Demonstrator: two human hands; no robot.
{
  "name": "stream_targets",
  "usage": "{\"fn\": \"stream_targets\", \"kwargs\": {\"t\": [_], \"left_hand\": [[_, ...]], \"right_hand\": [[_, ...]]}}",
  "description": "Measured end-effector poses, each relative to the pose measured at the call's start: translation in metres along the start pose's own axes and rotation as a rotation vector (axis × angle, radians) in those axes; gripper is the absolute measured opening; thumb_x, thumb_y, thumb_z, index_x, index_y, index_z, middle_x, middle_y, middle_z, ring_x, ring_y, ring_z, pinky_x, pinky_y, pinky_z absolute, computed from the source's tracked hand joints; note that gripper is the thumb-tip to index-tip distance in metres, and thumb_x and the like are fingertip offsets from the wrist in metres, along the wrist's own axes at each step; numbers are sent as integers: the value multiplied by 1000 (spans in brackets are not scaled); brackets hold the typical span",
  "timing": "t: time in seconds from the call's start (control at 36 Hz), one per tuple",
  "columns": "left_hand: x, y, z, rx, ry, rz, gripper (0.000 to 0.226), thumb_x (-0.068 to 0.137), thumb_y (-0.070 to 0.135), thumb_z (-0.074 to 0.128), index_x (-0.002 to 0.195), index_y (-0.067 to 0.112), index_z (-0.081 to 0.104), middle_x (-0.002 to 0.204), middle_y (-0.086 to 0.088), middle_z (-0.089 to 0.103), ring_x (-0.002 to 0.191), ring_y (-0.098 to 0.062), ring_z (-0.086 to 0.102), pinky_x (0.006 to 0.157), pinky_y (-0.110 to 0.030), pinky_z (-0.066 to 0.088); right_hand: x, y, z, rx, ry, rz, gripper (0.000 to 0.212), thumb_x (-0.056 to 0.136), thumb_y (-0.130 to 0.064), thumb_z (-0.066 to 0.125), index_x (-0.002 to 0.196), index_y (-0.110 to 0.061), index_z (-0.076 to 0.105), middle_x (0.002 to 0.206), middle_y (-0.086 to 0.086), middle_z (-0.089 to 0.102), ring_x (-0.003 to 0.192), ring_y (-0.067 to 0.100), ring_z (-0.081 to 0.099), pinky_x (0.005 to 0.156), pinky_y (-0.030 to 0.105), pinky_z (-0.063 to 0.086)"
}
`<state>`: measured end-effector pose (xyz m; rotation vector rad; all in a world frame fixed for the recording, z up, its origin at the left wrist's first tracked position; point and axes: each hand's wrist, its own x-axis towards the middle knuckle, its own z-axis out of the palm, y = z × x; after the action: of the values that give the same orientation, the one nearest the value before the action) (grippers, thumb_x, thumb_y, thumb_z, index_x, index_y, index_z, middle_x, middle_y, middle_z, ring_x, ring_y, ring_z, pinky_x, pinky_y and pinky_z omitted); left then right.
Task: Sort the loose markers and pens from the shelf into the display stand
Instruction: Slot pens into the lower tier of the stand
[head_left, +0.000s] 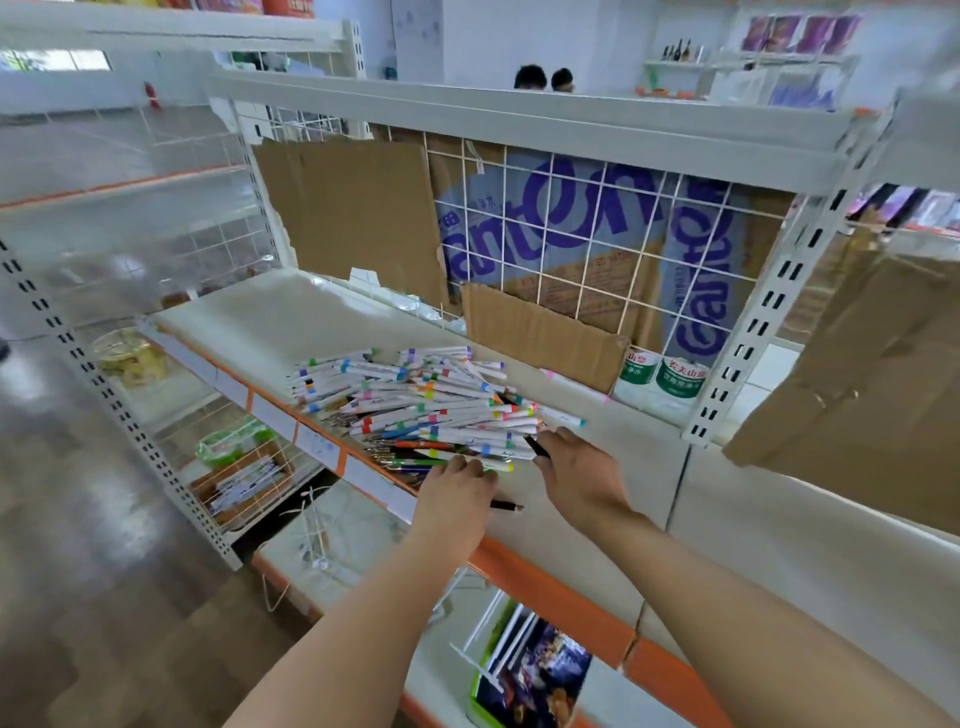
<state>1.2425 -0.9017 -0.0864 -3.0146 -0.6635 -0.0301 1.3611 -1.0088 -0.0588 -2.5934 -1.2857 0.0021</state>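
A heap of loose white markers with coloured bands and several pens lies on the white shelf. My left hand rests palm down at the heap's near edge, fingers curled over pens; a dark pen sticks out to the right from under it. My right hand sits at the heap's right end and pinches a black pen between thumb and fingers. No display stand shows in the head view.
Cardboard sheets and a wire grid back the shelf. Water bottles stand behind the grid at right. An orange price rail runs along the shelf front. Lower shelves hold a basket of papers and a printed pack.
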Motion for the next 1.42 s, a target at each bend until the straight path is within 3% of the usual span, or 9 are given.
{"fn": "stream_targets", "kwargs": {"t": [0.11,0.25,0.33,0.5,0.72,0.89,1.06,1.22,1.42], "left_hand": [[0,-3,2,-120,48,-65,49,92,4,43,139,14,34,135,-6,47,127,-26,40,97,-34,36],[0,-2,-2,-353,198,-98,27,95,11,44,122,15,47,119,-3,55,113,-23,46,79,-32,41],[0,4,-11,-463,248,-127,21,99,18,40,118,15,49,114,-1,54,108,-20,46,72,-33,42],[2,24,-21,-733,308,-168,15,98,12,39,108,13,50,106,-4,54,96,-27,51,63,-36,36],[-2,71,-32,-799,293,-68,13,99,16,39,107,15,49,102,-4,55,84,-21,48,65,-36,38],[-14,127,-38,-875,323,65,12,97,11,43,106,9,51,101,-7,57,81,-21,47,64,-32,33],[-44,204,-46,-921,324,163,14,95,10,48,105,2,53,99,-16,59,87,-36,56,64,-32,32],[-80,291,-54,-933,307,225,13,96,12,49,103,3,54,92,-15,60,82,-37,56,63,-37,37],[-122,386,-66,-987,314,323,11,95,11,49,98,3,57,91,-15,62,83,-36,56,64,-38,38]], "right_hand": [[-4,4,-1,17,64,4,33,101,-28,38,130,-18,47,121,1,53,104,26,56,72,31,42],[-15,6,-4,84,156,56,22,100,-27,40,109,-11,51,101,6,61,86,31,59,60,30,34],[-24,7,-7,83,177,117,25,101,-29,37,111,-8,49,92,10,65,79,35,60,57,31,33],[-52,16,-19,142,238,226,26,102,-24,37,116,-5,48,95,14,65,82,36,61,56,32,29],[-101,50,-45,177,405,441,23,101,-23,37,113,-7,48,100,14,63,87,39,58,58,33,29],[-159,85,-62,177,510,573,21,101,-21,35,110,-7,48,93,13,62,81,39,58,59,33,27],[-242,125,-81,139,669,651,18,99,-21,45,98,-5,54,84,11,64,76,38,58,58,37,36],[-333,168,-106,98,750,712,15,95,-19,53,91,-6,58,81,9,63,71,35,59,56,32,29],[-422,227,-128,97,754,816,9,94,-21,57,93,-12,56,70,0,60,64,24,56,55,31,36]]}}
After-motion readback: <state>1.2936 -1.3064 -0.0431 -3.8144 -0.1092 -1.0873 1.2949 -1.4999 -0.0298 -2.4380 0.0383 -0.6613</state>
